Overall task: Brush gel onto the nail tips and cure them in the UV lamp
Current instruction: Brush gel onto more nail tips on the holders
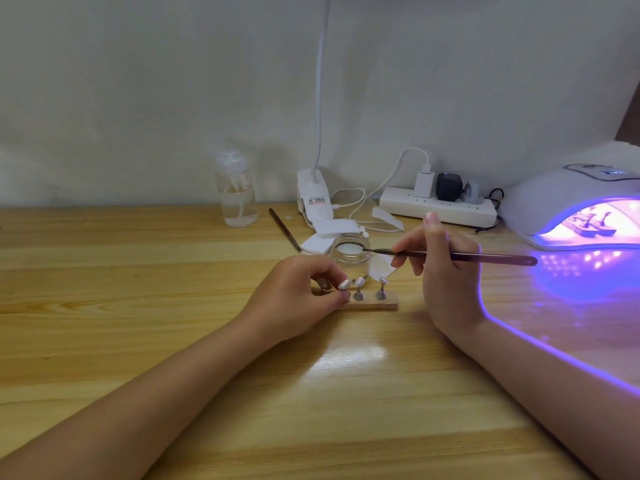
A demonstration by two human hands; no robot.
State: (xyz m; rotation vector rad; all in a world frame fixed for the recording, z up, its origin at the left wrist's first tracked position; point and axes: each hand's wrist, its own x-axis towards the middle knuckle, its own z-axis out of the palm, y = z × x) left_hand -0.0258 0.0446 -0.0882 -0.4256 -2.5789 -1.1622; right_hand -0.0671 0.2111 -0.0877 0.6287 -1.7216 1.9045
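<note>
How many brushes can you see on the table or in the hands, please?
2. One brush is held in the right hand, its tip at the rim of the glass jar. A second brush lies on the table behind the jar, beside the white pads.

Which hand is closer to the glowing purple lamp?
Right. The right hand, holding the brush, is just left of the lamp; the left hand is farther left.

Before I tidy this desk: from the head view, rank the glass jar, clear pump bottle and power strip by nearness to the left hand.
1. Glass jar, just behind the left hand.
2. Clear pump bottle, back left by the wall.
3. Power strip, back right.
</note>
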